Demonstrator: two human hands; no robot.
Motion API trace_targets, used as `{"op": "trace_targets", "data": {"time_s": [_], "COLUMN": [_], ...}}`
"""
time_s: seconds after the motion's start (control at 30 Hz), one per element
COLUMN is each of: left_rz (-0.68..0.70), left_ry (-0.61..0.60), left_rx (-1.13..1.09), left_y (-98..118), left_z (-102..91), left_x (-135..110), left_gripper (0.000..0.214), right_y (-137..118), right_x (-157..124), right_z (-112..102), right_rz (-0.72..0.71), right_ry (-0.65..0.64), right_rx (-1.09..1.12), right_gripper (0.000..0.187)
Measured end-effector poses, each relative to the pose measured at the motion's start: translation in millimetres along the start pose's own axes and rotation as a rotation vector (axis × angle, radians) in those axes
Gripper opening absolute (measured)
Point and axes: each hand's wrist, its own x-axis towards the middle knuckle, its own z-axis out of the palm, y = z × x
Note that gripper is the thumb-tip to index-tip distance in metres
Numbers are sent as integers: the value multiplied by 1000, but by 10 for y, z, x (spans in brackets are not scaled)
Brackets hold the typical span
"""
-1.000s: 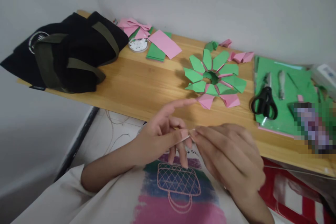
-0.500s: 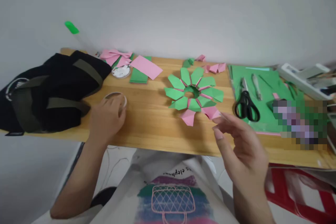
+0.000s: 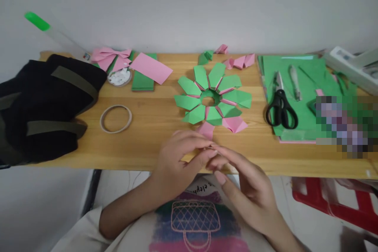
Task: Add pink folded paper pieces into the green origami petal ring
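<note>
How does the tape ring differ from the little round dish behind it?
The tape ring is an open hoop with bare wood showing through it; the round dish is filled with white bits. The tape ring looks wider than the round dish. The tape ring lies alone; the round dish sits beside the pink bow. Both are round and lie flat on the table.

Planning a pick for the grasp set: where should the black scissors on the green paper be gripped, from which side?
Take the black scissors by the handle loops, coming from the near edge of the table. They lie flat and closed on the green paper, loops toward that edge, blades pointing at the wall, so fingers likely reach the loops without crossing the blades.
</note>
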Motion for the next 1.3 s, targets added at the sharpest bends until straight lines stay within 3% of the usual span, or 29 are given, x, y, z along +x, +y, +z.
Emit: {"op": "trace_targets", "data": {"time_s": [0.17, 0.4, 0.5, 0.6, 0.8, 0.97, 1.07, 1.13, 1.2, 1.3], "left_rz": [-118, 12, 116, 118, 83, 151, 171, 115, -29, -465], "left_ry": [54, 100, 124, 133, 70, 32, 90, 140, 132, 13], "left_rx": [-108, 22, 74, 88, 63, 146, 260, 291, 241, -110], "left_y": [-15, 10, 11, 5, 34, 8, -100, -186, -250, -284], "left_z": [33, 95, 92, 85, 69, 10, -44, -78, -94, -56], "left_x": [35, 31, 9, -4, 0, -18, -57, -99, -142, -159], "left_gripper": [7, 12, 17, 18, 19, 29, 44, 38, 22, 17], "right_y": [-9, -40, -44, -59, -91, -117, -115, -90, -45, 46], "right_x": [63, 104, 129, 173, 267, 247, 220, 226, 266, 397], "right_z": [-74, -27, -23, -44, -74, -138, -201, -256, -320, -406], "right_rz": [-100, 36, 69, 4, -76, -175, -177, -158, -156, -228], "right_ry": [21, 119, 271, 387, 344, 289, 347, 429, 470, 324], "right_rx": [-208, -160, -148, -161, -266, -397, -452, -482, -516, -630], "right_gripper": [62, 55, 62, 53, 25, 21, 22, 21, 26, 52]}}
